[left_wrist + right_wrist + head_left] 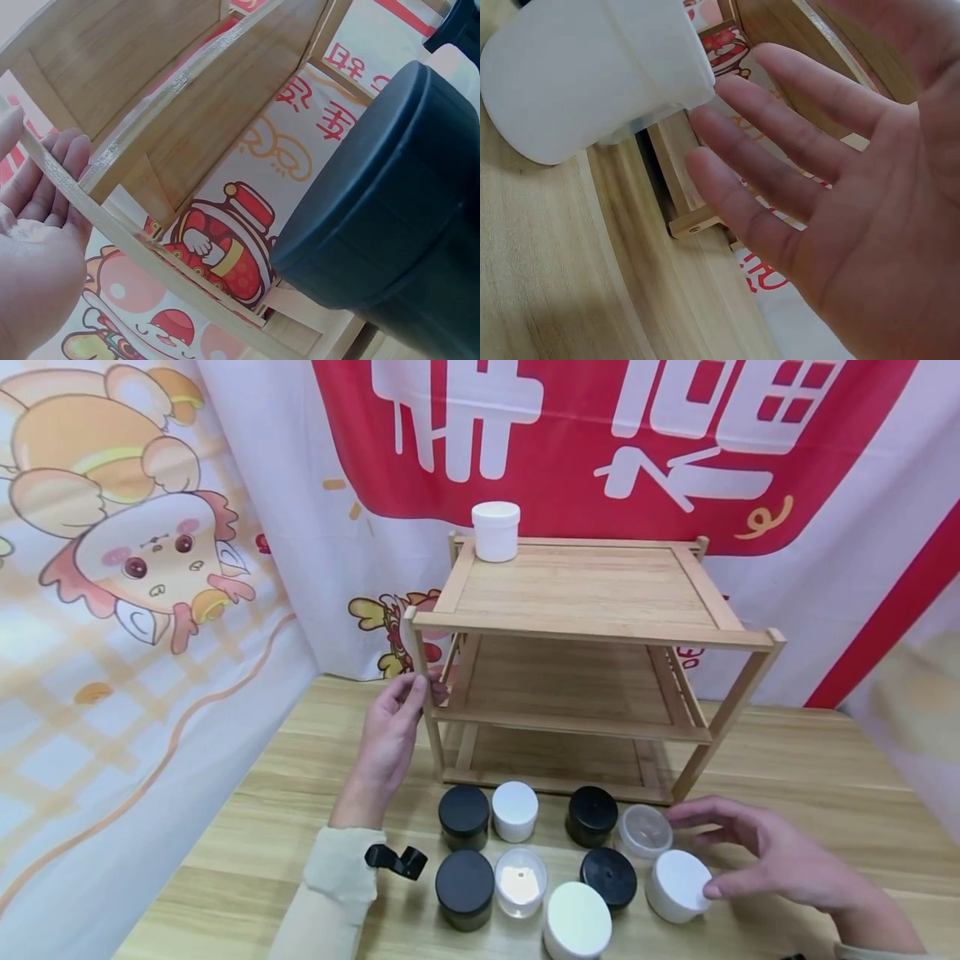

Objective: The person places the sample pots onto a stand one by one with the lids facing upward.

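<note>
My left hand [388, 739] grips the front left post of a three-tier wooden shelf [600, 593]; in the left wrist view its fingers [56, 184] curl behind the post. To the shelf's right front, my right hand [787, 864] reaches in with fingers spread beside a white lidded jar [677, 887]. Its fingertips come close to a clear jar [645, 832] just behind that one. In the right wrist view, the extended fingers [757, 180] point toward the white jar [592, 75]. Another white jar [497, 531] stands on the top tier, at the back left corner.
Before the shelf, several jars stand on the wooden table [247, 835]: black ones [465, 889] at left and middle, white ones [577, 920], and a clear one [521, 881]. Printed cloth [262, 460] hangs behind and to the left.
</note>
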The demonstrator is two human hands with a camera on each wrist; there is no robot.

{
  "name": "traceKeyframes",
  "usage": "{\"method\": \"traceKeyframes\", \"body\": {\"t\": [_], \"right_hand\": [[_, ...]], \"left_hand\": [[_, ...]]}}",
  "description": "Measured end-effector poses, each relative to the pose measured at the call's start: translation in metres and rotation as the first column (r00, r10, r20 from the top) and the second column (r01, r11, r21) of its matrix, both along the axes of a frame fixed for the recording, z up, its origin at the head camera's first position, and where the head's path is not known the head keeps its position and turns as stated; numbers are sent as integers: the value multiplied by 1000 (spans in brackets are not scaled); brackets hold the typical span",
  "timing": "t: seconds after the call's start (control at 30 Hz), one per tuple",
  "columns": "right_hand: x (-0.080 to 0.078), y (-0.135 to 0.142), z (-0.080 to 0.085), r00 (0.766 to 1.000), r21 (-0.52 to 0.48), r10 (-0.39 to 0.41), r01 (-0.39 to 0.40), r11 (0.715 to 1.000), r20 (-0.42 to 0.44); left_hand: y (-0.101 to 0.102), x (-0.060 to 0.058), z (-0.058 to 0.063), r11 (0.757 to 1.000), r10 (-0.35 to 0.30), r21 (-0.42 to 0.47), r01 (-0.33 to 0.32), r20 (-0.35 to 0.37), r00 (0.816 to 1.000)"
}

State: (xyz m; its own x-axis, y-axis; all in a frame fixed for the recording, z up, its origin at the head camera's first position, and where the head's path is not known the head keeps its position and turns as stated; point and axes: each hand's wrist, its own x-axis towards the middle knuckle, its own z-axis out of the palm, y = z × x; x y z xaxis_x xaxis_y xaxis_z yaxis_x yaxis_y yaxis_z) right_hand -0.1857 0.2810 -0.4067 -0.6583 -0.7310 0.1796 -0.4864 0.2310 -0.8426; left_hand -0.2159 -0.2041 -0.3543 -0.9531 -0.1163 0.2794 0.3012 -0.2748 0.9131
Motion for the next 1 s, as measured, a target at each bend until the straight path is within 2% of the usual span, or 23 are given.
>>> {"method": "traceKeyframes", "body": {"t": [0.13, 0.27, 0.37, 0.47, 0.67, 0.77, 0.87, 1.0], "right_hand": [[0, -1, -1, 1000, -4, -5, 5, 1000, -1], [1, -2, -4, 996, 12, -20, 19, 1000, 82], [1, -1, -9, 987, 7, -5, 4, 1000, 160], [2, 0, -14, 981, -2, 16, -16, 1000, 194], [3, 2, -18, 977, 53, -22, 11, 999, 211], [2, 4, -22, 981, 80, -33, 18, 997, 190], [2, 6, -27, 987, 83, -30, 17, 996, 159], [2, 8, -33, 987, 60, -31, 21, 998, 160]], "left_hand": [[0, 0, -1, 1000, 4, 2, -4, 0, 1000], [0, 0, -1, 1000, 10, 8, -10, -7, 1000], [1, 0, -1, 1000, 11, 8, -11, -9, 1000], [2, 0, -1, 1000, 6, 3, -6, -7, 1000], [3, -1, -2, 1000, 8, 16, -8, -11, 1000], [3, -1, -2, 1000, 15, 22, -15, -10, 1000], [3, -1, -3, 1000, 17, 19, -17, -12, 1000], [2, -1, -4, 1000, 16, 13, -16, -14, 1000]]}}
